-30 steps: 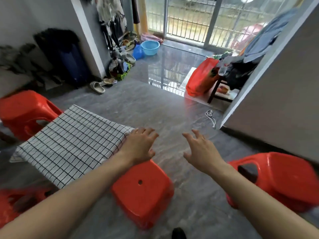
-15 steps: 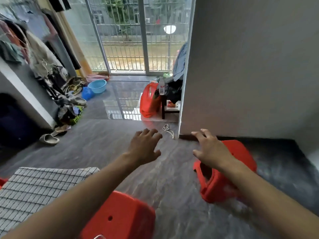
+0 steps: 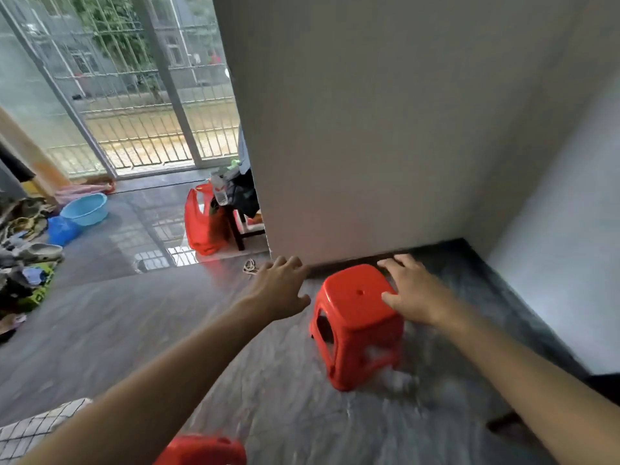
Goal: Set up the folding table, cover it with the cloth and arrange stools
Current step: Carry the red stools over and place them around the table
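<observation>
Floor stool [image 3: 357, 325] between both hands.

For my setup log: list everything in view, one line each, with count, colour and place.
red stool: 1, red, upright on the floor by the wall corner, between the two hands
second stool: 1, red, partly cut off at the bottom edge
checked cloth: 1, white with dark lines, bottom left corner
basin: 1, light blue, on the floor near the glass door
plastic bag: 1, red, beside a dark wooden stand
cord: 1, pale, on the floor near the wall corner
clutter pile: mixed colours, left edge
left hand: 1, fingers spread, left of the red stool, not touching it
right hand: 1, fingers straight, at the stool seat's right edge
</observation>
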The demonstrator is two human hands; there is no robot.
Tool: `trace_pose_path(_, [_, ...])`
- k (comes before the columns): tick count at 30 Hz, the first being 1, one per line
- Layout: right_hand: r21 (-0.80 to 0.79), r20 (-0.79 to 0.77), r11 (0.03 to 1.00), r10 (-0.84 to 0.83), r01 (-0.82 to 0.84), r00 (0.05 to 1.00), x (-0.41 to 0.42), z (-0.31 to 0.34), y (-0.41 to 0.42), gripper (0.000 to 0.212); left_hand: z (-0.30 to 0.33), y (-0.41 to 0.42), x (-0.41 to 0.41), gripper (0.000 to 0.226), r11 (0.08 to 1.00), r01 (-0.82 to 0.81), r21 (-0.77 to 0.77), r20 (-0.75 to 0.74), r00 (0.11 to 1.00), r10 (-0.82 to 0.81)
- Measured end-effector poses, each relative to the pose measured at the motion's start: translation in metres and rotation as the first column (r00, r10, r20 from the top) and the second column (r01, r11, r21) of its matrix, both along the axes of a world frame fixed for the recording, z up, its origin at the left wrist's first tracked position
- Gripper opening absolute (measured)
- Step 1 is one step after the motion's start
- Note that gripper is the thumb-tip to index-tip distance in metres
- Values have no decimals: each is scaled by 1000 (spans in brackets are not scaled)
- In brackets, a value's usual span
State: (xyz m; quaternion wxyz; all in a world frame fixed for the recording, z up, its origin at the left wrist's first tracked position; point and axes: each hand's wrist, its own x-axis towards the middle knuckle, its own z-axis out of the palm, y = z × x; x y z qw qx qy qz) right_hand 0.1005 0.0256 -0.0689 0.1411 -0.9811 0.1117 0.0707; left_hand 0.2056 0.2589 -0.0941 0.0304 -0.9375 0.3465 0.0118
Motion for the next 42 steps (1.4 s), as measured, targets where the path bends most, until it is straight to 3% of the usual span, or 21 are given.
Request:
trace_pose_path(15, [21, -23, 992, -125, 126, 992, 4, -7, -126, 65, -28, -129, 46, 53, 994, 108, 34, -54, 993, -106])
trace_pose_path(30, [36, -17, 997, -65, 66, 998, 177, -26, -213, 63, -62, -220, 192, 52, 996, 70, 50, -112, 992, -65])
trace_pose_path(36, [57, -108, 998, -28, 34, 994, 216, -54, -240, 63, -76, -236, 214, 57, 997, 42, 60, -147, 989, -33])
trace_pose_path(42, [94, -172, 993, 84, -69, 981, 265, -88, -268, 61, -101, -247, 226, 57, 995, -91, 50, -240, 965, 101])
